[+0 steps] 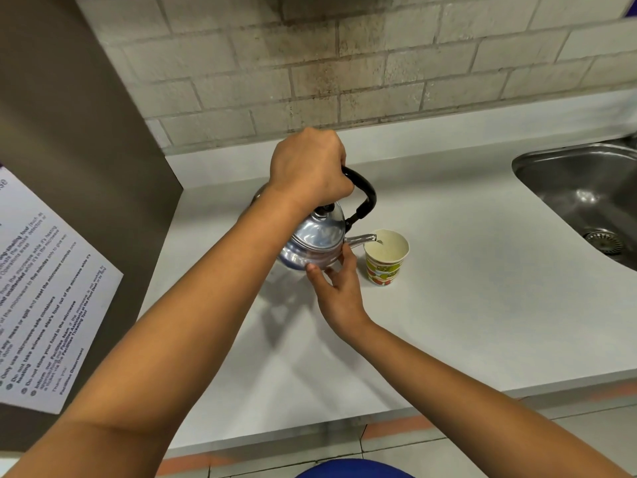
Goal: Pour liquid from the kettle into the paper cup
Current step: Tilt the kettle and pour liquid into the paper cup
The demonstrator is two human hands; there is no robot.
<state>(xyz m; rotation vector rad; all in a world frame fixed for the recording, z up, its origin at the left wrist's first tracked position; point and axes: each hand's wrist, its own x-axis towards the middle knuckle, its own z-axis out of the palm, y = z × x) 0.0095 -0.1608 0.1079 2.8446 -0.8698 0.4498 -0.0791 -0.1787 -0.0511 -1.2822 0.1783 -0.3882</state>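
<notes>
A shiny metal kettle [315, 241] with a black handle is tilted to the right above the white counter [465, 305]. My left hand [308, 167] grips the top of the handle. The spout tip reaches over the rim of a paper cup [385, 262] with a yellow, green and red print, which stands upright just right of the kettle. A thin stream falls from the spout into the cup. My right hand [339, 288] touches the kettle's lower front side with spread fingers, beside the cup.
A steel sink [582, 194] with a drain is set into the counter at the right. A brown panel with a printed notice [44, 305] stands at the left. A tiled wall runs behind; the counter's front edge is near me.
</notes>
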